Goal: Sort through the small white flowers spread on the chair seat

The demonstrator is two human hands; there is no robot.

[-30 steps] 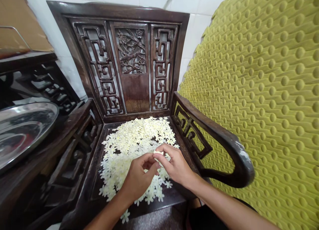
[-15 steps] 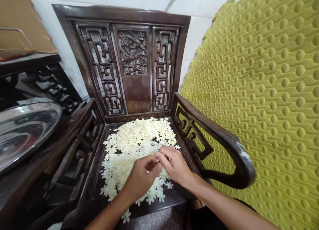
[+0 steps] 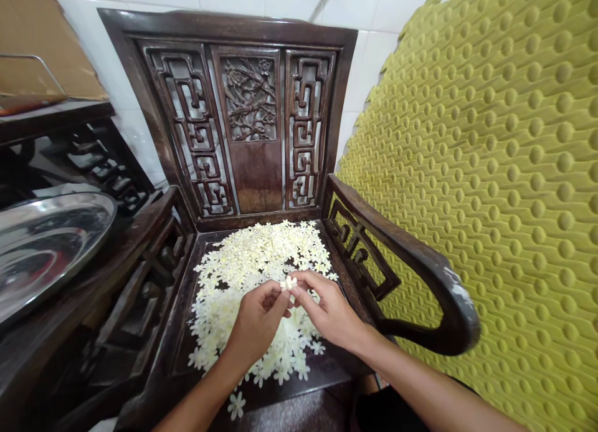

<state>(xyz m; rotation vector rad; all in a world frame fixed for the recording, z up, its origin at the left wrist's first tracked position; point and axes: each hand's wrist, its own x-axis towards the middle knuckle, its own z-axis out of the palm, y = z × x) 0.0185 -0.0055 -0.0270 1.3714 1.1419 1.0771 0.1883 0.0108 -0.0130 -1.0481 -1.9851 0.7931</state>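
So, your left hand point(image 3: 256, 332) and right hand point(image 3: 327, 313) have both closed into a fingertip grip, and they meet on a single small white star-shaped blossom point(image 3: 288, 283), held just above the seat. Below your hands, a loose heap of small white star-shaped blossoms point(image 3: 252, 276) covers most of the dark wooden seat point(image 3: 184, 320) of a carved dark-wood armchair point(image 3: 252, 182). One stray white blossom point(image 3: 236, 405) lies by itself at 6 o'clock, at the seat's front edge. At 3 o'clock, a yellow-green dimpled foam mat point(image 3: 490, 170) stands just beyond the chair's curved right arm point(image 3: 402, 245). At 9 o'clock, a shiny round steel tray point(image 3: 47, 245) rests on a second dark-wood chair point(image 3: 93, 151). A white tiled wall point(image 3: 369, 64) rises behind at 12 o'clock.
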